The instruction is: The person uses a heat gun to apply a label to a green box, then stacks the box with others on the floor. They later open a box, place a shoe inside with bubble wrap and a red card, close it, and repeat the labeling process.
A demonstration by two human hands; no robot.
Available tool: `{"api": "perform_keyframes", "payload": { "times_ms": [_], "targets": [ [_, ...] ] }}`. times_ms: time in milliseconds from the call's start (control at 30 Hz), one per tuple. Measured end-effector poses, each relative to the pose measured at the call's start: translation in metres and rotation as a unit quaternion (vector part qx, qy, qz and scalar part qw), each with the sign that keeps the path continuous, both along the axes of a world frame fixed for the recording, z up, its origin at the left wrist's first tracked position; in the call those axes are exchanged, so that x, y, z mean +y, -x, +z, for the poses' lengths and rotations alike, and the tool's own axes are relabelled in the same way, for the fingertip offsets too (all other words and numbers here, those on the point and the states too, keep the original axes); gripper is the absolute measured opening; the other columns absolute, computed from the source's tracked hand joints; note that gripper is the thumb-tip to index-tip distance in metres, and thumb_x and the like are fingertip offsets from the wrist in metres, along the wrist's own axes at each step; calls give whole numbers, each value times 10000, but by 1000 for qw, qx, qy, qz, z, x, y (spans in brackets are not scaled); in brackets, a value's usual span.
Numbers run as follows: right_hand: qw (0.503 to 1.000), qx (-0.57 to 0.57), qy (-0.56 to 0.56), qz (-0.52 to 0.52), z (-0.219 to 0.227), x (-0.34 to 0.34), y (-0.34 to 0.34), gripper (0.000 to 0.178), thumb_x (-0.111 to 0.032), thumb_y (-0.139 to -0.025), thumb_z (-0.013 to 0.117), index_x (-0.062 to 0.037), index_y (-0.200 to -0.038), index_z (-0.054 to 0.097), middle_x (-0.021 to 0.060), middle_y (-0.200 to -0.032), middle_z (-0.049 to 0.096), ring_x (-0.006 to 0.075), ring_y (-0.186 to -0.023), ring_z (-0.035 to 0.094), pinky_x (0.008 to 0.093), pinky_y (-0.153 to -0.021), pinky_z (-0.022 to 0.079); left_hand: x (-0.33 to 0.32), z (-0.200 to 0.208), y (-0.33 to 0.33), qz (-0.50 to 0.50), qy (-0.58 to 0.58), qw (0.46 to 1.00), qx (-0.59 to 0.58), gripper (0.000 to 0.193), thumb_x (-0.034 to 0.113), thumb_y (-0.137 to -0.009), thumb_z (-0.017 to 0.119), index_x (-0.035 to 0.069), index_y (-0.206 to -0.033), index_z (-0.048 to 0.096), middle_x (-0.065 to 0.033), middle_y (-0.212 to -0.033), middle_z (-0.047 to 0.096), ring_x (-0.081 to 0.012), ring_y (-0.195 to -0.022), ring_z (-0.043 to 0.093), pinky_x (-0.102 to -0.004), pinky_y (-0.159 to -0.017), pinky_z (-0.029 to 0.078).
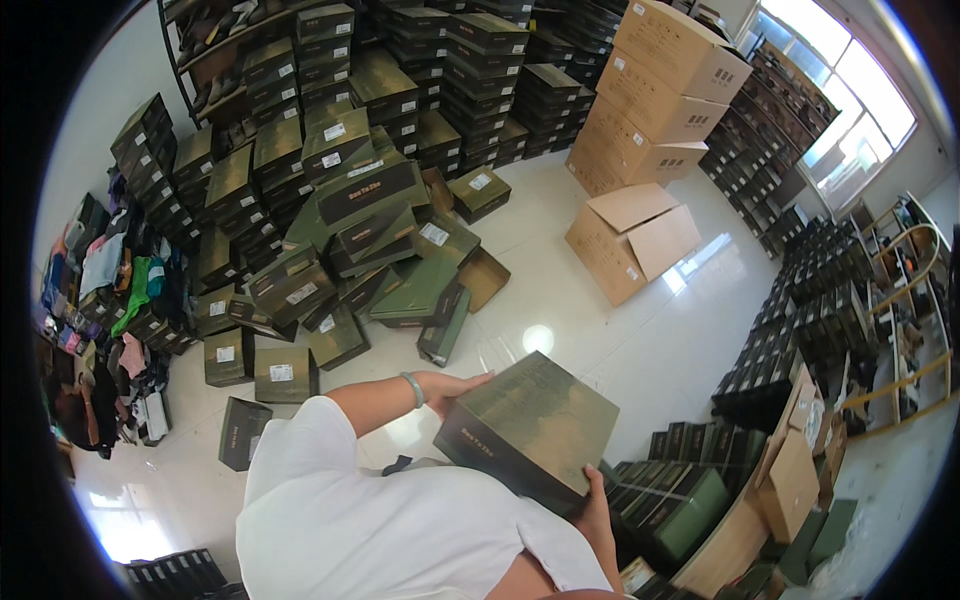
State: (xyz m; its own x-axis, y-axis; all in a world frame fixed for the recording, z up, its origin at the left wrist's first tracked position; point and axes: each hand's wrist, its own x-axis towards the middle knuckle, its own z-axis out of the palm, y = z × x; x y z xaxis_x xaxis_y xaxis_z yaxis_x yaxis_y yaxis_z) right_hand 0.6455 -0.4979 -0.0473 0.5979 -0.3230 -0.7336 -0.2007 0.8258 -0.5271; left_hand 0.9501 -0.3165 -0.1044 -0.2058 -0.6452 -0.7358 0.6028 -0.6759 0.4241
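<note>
A dark green and black shoebox (535, 425), its lid on, is held level in front of my body. My left hand (452, 388) grips its far left corner, the fingertips along the edge. Around the near right corner wraps my right hand (597, 510), thumb up on the lid edge and the other fingers hidden beneath. A jumbled heap of similar shoeboxes (370, 200) lies on the floor ahead to the left, some tipped and some with raised lids.
Tall shoebox stacks (480, 80) line the back. Sealed cartons (650, 110) rise at the far right, with an open-flapped carton (635, 245) before them. An open carton of shoeboxes (735, 535) stands close on my right. Clothes (110, 290) are piled at left; racks (900, 280) stand at right.
</note>
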Motion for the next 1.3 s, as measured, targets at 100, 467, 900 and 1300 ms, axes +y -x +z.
{"api": "perform_keyframes", "payload": {
  "times_ms": [100,467,900,1300],
  "targets": [
    [1000,11,-4,26,-20,-81,-59,531,-395,-884,614,-79,-1302,525,118,-1263,595,297,-1144,563,455,-1003,432,-47,-10,-47,33,30,999,25,917,796,-842,401,153,-1495,351,-70,-1524,374,-230,-1374,391,-495,-1088,345],
    [959,85,-3,271,18,-292,-259,869,-645,-785,582,-77,-1420,411,162,-1423,458,368,-1293,416,618,-998,330,-186,37,-153,243,-106,964,31,807,689,-814,569,117,-1380,510,-55,-1404,520,-212,-1230,526,-419,-1000,431],
    [954,58,36,290,17,-495,-532,720,-571,-850,536,-97,-1385,452,148,-1363,519,346,-1233,496,625,-924,413,-376,-21,-397,343,39,934,97,728,620,-822,601,126,-1353,540,-67,-1336,570,-215,-1175,565,-401,-959,461],
    [866,144,-11,479,-8,-576,-866,702,-527,-833,596,-80,-1361,477,132,-1342,536,330,-1213,505,561,-985,403,-417,-40,-563,516,-29,842,154,767,681,-785,583,136,-1324,566,-77,-1316,591,-238,-1157,576,-477,-950,439]
  ]
}}
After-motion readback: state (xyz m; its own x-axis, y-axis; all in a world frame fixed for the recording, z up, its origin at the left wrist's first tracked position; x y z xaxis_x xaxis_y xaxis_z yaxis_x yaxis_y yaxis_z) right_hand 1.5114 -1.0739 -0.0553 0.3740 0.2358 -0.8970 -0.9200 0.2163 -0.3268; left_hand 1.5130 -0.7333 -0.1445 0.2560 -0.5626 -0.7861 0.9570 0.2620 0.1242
